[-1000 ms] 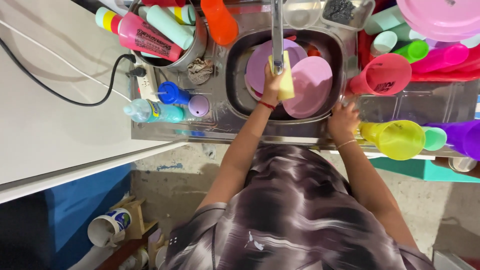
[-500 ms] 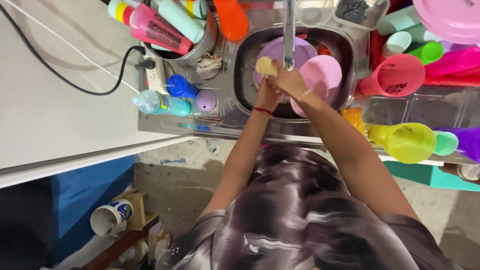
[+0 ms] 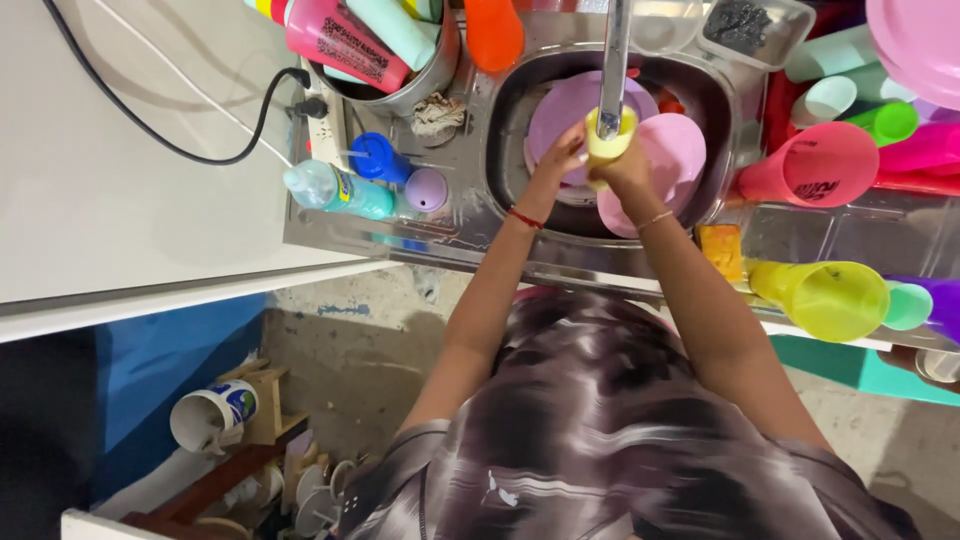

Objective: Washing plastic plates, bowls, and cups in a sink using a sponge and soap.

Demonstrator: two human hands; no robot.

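Over the metal sink (image 3: pixel 500 150) both my hands meet on a small yellow cup (image 3: pixel 608 145), right under the tap (image 3: pixel 612 70). My left hand (image 3: pixel 558 160) touches the cup's left side, a red string around its wrist. Wrapped around the cup from the right is my right hand (image 3: pixel 628 172), which wears a thin bracelet. Under the hands, inside the sink, lie a purple plate (image 3: pixel 570 105) and a pink plate (image 3: pixel 675 150).
Left of the sink stand a turquoise bottle (image 3: pixel 335 190), a blue cup (image 3: pixel 378 160) and a lilac lid (image 3: pixel 426 190). Coloured cups crowd the right: pink (image 3: pixel 820 165), yellow-green (image 3: pixel 830 298), purple (image 3: pixel 935 300). An orange sponge (image 3: pixel 720 252) lies by the sink's rim. A black cable (image 3: pixel 170 140) crosses the white counter.
My right hand left the sink's front rim and came up to the yellow cup. Both hands now hold it under the tap. The view shifted slightly.
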